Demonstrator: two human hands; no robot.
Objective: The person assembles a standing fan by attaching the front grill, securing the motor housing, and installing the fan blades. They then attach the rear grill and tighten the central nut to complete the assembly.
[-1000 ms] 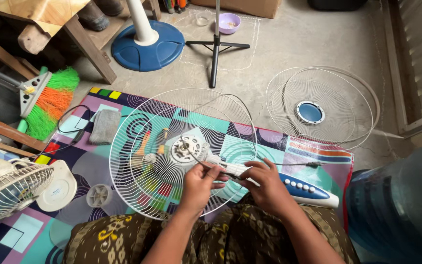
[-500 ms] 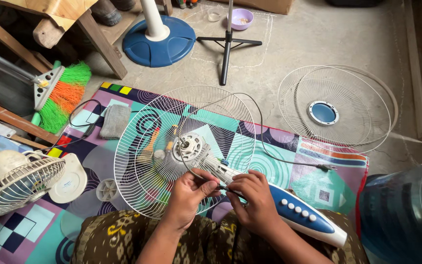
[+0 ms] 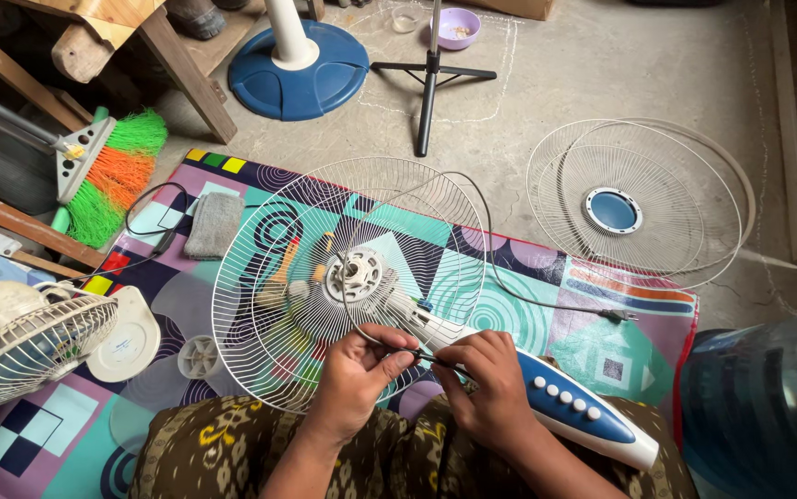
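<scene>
left hand (image 3: 357,370) pinching thin black wire (image 3: 417,354), right hand (image 3: 486,379) gripping fan neck (image 3: 546,397), wire guard (image 3: 325,277) behind

Blue water jug (image 3: 768,407) cut off by right edge, small fan (image 3: 24,346) by left

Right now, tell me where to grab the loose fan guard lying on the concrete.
Take the loose fan guard by its outer rim, at the near edge beside the mat, coming from above. It lies flat on the concrete, and the rim is its sturdiest part; the thin wires would likely bend.
</scene>
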